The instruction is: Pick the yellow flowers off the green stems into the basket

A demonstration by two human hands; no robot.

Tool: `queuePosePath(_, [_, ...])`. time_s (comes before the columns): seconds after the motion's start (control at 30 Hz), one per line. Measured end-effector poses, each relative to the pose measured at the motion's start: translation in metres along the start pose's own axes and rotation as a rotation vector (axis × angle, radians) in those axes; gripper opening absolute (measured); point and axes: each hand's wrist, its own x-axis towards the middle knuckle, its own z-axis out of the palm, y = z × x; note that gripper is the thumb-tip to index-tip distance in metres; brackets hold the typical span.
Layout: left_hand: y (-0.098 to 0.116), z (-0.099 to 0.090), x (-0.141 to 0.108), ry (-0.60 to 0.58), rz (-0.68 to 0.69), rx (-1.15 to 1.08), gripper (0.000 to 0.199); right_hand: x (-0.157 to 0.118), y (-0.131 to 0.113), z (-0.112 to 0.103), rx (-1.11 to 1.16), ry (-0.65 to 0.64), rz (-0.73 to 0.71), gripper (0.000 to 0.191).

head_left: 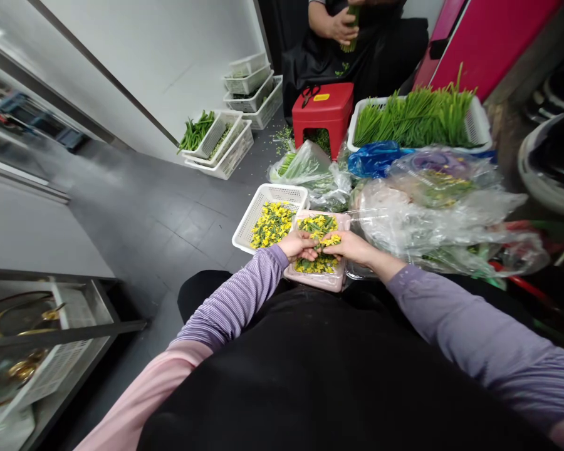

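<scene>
A pink tray (290, 273) holds yellow flowers with green stems (316, 263). Over its left part is my left hand (301, 245), its fingers bent together near the stems; what they hold, if anything, is too small to tell. My right hand (346, 246) comes in from the right, closed on a few yellow flowers (331, 240) above the tray. The fingertips of both hands nearly meet. Just left of the tray, a white basket (245, 219) contains more yellow flowers (271, 224).
Clear plastic bags (404, 219) of greens lie to the right. Beyond stand a red stool (323, 113) with scissors (309, 95) on it and a white basket (483, 128) of long green stalks. Another person's hand (342, 26) grips a green bundle. White baskets (225, 164) stand at the wall.
</scene>
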Motion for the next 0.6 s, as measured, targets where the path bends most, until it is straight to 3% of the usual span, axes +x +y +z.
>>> queuePosePath(0.1, [0.003, -0.002, -0.001, 0.027, 0.002, -0.063, 0.007, -0.002, -0.002, 0.001, 0.030, 0.024, -0.020, 0.028])
queuePosePath(0.23, [-0.002, -0.002, -0.003, 0.087, 0.014, -0.066, 0.009, -0.008, -0.011, 0.001, 0.335, -0.029, 0.074, 0.025])
queuePosePath(0.37, [-0.015, 0.004, -0.005, 0.000, 0.000, -0.051, 0.012, -0.010, -0.013, -0.002, 0.489, -0.027, 0.136, 0.024])
queuePosePath(0.6, [-0.026, 0.009, -0.005, -0.101, 0.077, -0.169, 0.021, -0.014, -0.012, 0.003, 0.496, -0.010, 0.100, 0.025])
